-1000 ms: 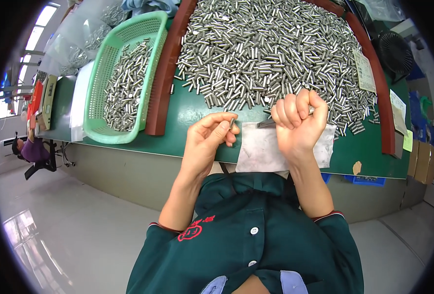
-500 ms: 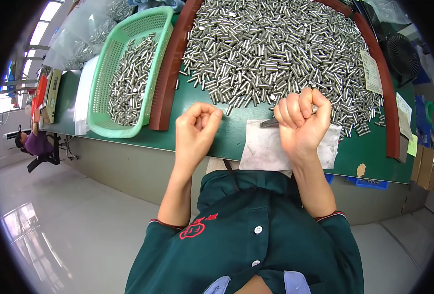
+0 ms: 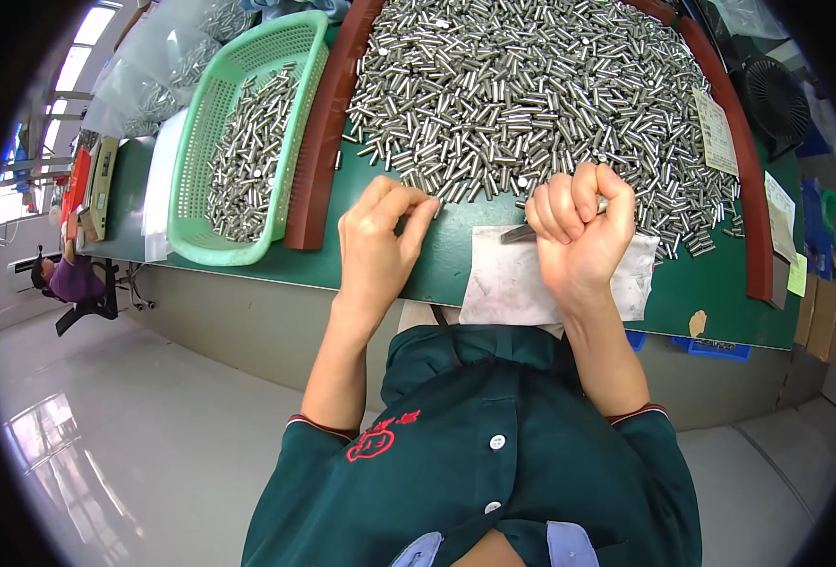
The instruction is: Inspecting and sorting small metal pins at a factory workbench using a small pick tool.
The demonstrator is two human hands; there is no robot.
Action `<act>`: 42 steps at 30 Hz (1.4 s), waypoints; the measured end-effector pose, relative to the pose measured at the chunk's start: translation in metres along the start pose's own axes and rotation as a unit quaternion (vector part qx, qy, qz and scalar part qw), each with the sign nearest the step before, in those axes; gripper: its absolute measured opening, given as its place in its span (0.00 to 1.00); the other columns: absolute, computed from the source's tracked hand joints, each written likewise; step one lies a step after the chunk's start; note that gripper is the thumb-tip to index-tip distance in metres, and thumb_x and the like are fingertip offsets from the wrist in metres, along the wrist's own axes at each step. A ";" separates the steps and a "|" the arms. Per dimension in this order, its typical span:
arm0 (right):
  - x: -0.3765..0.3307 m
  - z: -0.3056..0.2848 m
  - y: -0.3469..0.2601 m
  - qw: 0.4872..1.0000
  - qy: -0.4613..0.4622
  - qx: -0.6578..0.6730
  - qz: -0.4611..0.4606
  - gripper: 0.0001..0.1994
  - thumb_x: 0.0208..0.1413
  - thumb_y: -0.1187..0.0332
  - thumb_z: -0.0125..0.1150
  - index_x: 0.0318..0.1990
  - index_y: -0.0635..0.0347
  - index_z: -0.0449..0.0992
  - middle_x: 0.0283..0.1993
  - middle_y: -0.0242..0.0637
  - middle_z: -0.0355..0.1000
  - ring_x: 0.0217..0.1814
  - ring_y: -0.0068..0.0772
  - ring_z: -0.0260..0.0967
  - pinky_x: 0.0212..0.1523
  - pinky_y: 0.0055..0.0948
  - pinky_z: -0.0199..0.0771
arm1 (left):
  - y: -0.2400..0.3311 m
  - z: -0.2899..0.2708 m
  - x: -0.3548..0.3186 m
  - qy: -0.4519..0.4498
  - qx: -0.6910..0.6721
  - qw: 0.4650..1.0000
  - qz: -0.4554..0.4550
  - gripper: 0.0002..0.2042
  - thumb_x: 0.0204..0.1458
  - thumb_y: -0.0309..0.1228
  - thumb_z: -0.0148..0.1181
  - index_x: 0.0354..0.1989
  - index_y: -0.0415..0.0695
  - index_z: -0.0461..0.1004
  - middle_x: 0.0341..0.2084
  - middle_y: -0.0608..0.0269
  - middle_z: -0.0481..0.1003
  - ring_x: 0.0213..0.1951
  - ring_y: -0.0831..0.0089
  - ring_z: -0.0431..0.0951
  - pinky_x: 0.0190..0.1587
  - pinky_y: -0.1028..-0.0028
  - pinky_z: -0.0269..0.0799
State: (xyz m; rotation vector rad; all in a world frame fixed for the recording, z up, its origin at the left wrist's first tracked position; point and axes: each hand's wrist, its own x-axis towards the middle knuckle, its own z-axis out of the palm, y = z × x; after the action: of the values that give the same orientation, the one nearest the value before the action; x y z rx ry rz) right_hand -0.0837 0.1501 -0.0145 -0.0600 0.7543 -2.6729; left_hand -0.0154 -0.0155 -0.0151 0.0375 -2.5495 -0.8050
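At the near edge of a wide spread of small shiny metal pins (image 3: 531, 94), my left hand (image 3: 378, 241) pinches thumb and forefinger together on a single metal pin (image 3: 437, 212). My right hand (image 3: 583, 231) is curled into a fist, palm side up, over a stained white cloth (image 3: 498, 283). From the fist's left side sticks out the end of a dark, flat metal tool (image 3: 517, 233). The fingers hide the rest of it, so its kind cannot be told.
Brown-red rails (image 3: 328, 142) border the pins on the green table (image 3: 418, 274). Left of them stands a green plastic basket (image 3: 187, 203) holding more pins. A black fan (image 3: 774, 102) is at the right, blue bins (image 3: 711, 350) sit below the table edge, and another person (image 3: 73, 283) sits far left.
My left hand has reached forward, and its fingertips have closed on a pin at the pile's edge. The right fist has stayed almost where it was with the tool.
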 end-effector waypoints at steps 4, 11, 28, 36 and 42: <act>-0.001 0.000 0.000 1.000 -0.001 -0.007 -0.007 0.17 0.53 0.63 0.33 0.13 0.53 0.51 0.07 0.26 0.45 0.10 0.17 0.34 0.13 0.20 0.38 | 0.007 0.007 0.000 -0.010 0.016 0.997 -0.068 0.06 0.37 0.25 0.62 0.17 0.38 0.70 0.15 0.59 0.67 0.17 0.63 0.68 0.19 0.68 0.62; -0.001 0.003 -0.002 1.000 0.001 -0.019 -0.013 0.17 0.54 0.63 0.33 0.13 0.53 0.51 0.07 0.26 0.45 0.10 0.17 0.34 0.13 0.20 0.38 | 0.008 0.011 0.001 0.016 0.005 0.998 -0.059 0.06 0.37 0.21 0.58 0.17 0.37 0.67 0.15 0.58 0.67 0.17 0.62 0.68 0.20 0.68 0.62; -0.007 0.010 -0.002 1.000 -0.024 -0.011 -0.003 0.18 0.55 0.64 0.33 0.12 0.51 0.50 0.08 0.24 0.43 0.10 0.17 0.34 0.14 0.20 0.36 | -0.047 -0.141 -0.152 0.118 0.237 0.850 -0.455 0.07 0.39 0.22 0.56 0.30 0.36 0.70 0.20 0.57 0.69 0.24 0.61 0.70 0.30 0.71 0.65; -0.003 0.006 0.002 0.999 -0.044 0.002 -0.011 0.17 0.54 0.65 0.33 0.13 0.51 0.50 0.08 0.24 0.43 0.10 0.18 0.33 0.13 0.21 0.35 | -0.015 -0.123 -0.110 0.135 0.167 0.922 -0.323 0.07 0.38 0.18 0.57 0.28 0.39 0.71 0.20 0.61 0.68 0.20 0.69 0.68 0.23 0.75 0.62; -0.002 0.005 0.000 0.999 -0.042 0.018 -0.018 0.18 0.55 0.62 0.32 0.12 0.51 0.50 0.07 0.25 0.43 0.10 0.19 0.34 0.13 0.21 0.37 | 0.007 -0.045 -0.042 -0.018 0.057 0.998 0.010 0.10 0.37 0.16 0.54 0.30 0.41 0.72 0.25 0.61 0.68 0.22 0.67 0.69 0.23 0.73 0.64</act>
State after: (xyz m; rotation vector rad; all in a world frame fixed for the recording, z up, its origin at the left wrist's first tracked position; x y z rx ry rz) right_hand -0.0810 0.1482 -0.0098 -0.1780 0.6850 -2.6987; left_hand 0.0430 -0.0275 0.0031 0.0344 -2.6225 -0.6566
